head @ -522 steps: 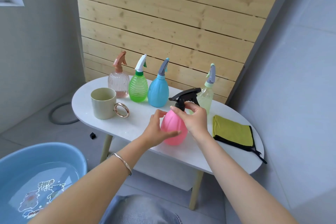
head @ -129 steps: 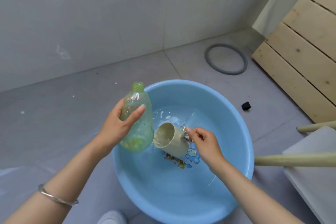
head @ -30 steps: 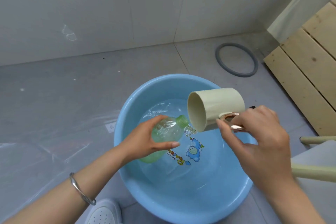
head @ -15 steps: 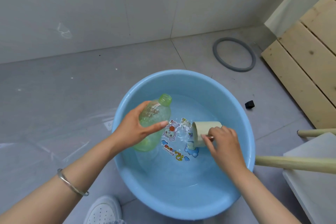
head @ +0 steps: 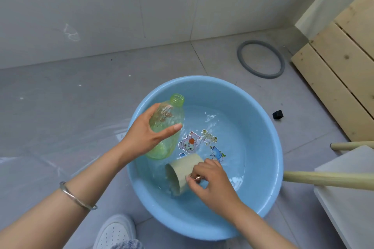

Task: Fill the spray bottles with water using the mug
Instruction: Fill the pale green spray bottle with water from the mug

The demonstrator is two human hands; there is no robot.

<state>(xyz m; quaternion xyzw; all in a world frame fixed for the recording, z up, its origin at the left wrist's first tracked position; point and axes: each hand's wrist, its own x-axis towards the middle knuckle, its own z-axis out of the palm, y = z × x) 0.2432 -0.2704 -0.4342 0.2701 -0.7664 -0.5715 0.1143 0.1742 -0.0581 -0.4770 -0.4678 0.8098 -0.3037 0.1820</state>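
looks like the scooping step: right hand has its grip clamped on the mug, tipped sideways low in the blue basin, left hand clamped round the capless green bottle over the basin's far-left side, so next it probably needs lifting and pouring into that narrow neck.

- Grey tiled floor, with pale smudges and a wet-looking sheen to the left of the basin.
- Round light-blue plastic basin sits on the floor, holding water.
- Grey rubber ring lies flat near the wall corner.
- Small black cube rests between basin and pale wooden slat panel.
- White perforated shoe stands beside the basin's near edge.
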